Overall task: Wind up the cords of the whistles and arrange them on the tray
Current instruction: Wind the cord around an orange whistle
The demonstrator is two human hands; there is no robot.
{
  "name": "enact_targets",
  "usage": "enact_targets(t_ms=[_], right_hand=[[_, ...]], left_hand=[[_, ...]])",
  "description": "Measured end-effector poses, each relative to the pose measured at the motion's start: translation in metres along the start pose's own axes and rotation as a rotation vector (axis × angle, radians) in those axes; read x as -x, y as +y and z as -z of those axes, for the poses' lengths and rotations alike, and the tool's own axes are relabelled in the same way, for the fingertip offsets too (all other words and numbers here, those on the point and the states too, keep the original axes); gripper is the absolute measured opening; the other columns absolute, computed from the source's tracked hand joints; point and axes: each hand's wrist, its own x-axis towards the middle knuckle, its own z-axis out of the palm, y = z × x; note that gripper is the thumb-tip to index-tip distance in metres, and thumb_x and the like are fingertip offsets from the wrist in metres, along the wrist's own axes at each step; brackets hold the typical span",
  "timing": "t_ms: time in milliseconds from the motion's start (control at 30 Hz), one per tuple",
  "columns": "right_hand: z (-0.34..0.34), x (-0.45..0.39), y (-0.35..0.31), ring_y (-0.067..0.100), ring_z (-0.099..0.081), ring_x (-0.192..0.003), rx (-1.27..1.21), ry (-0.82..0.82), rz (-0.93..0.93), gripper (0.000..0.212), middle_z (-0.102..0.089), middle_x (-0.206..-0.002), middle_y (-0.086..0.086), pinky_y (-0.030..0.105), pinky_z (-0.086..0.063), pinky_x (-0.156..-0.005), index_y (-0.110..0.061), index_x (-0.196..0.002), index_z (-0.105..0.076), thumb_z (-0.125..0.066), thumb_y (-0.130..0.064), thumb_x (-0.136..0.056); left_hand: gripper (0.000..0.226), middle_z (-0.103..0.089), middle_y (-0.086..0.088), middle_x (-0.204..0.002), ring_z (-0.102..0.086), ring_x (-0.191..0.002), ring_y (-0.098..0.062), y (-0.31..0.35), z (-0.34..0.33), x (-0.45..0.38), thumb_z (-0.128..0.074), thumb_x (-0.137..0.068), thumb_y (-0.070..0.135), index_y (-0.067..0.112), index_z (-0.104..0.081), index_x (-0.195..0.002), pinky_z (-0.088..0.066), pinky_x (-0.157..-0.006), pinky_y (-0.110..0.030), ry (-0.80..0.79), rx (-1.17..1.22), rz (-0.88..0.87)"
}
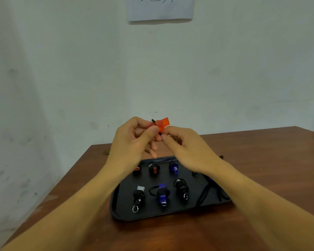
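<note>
My left hand [132, 140] holds an orange whistle [162, 124] up above the black tray [123, 214], thumb and fingers curled round it. My right hand [185, 147] pinches the whistle's black cord just below it. On the tray lie several wound whistles: a grey one [139, 195], a blue one [162, 195] and a black one [181, 189] in the near row, and a red one [153, 169] and a blue one [173, 167] in the far row. Another red whistle [137, 169] shows partly behind my left wrist.
Loose black cord [205, 194] lies on the tray's right side, partly hidden under my right forearm. The tray rests on a brown wooden table [261, 156] against a pale wall. A sheet of paper [160, 8] hangs on the wall.
</note>
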Motion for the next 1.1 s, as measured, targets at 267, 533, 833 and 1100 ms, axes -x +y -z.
enact_targets(t_ms=[267, 533, 833, 1100], right_hand=[[0.019, 0.012, -0.022, 0.001, -0.055, -0.067, 0.346, -0.145, 0.052, 0.020, -0.061, -0.069, -0.017, 0.018, -0.036, -0.060, -0.032, -0.098, -0.070, -0.051, -0.037, -0.101], [0.019, 0.004, 0.001, 0.004, -0.069, -0.077, -0.044, -0.062, 0.026, 0.010, -0.075, -0.081, -0.010, 0.018, -0.053, -0.074, -0.020, -0.085, -0.077, -0.072, -0.027, -0.090], [-0.024, 0.010, 0.047, 0.010, -0.038, -0.050, -0.718, -0.207, -0.327, 0.024, -0.051, -0.064, 0.004, 0.018, -0.023, -0.047, -0.024, -0.069, -0.071, -0.072, -0.044, -0.083], [-0.065, 0.020, 0.053, 0.015, -0.031, -0.053, -0.998, -0.157, -0.420, 0.039, -0.048, -0.054, -0.003, 0.035, -0.010, -0.059, -0.026, -0.056, -0.061, -0.062, -0.048, -0.088]], left_hand=[[0.007, -0.070, -0.010, -0.071, -0.063, -0.051, -0.030, -0.024, 0.013, 0.017, -0.067, -0.093, 0.015, 0.015, -0.062, -0.089, -0.056, -0.054, -0.045, -0.008, -0.329, 0.018], [0.013, -0.070, -0.013, -0.078, -0.062, -0.054, -0.026, -0.035, 0.005, 0.041, -0.054, -0.098, -0.001, 0.010, -0.061, -0.096, -0.055, -0.057, -0.034, -0.227, -0.205, 0.038], [0.010, -0.072, -0.021, -0.082, -0.067, -0.060, -0.030, -0.055, 0.004, 0.050, -0.056, -0.090, 0.002, -0.005, -0.054, -0.095, -0.058, -0.059, -0.035, -0.204, 0.082, -0.010], [0.008, -0.073, -0.020, -0.078, -0.068, -0.060, -0.026, -0.060, 0.002, 0.052, -0.054, -0.089, -0.001, -0.004, -0.052, -0.096, -0.057, -0.057, -0.032, -0.167, 0.263, 0.024]])
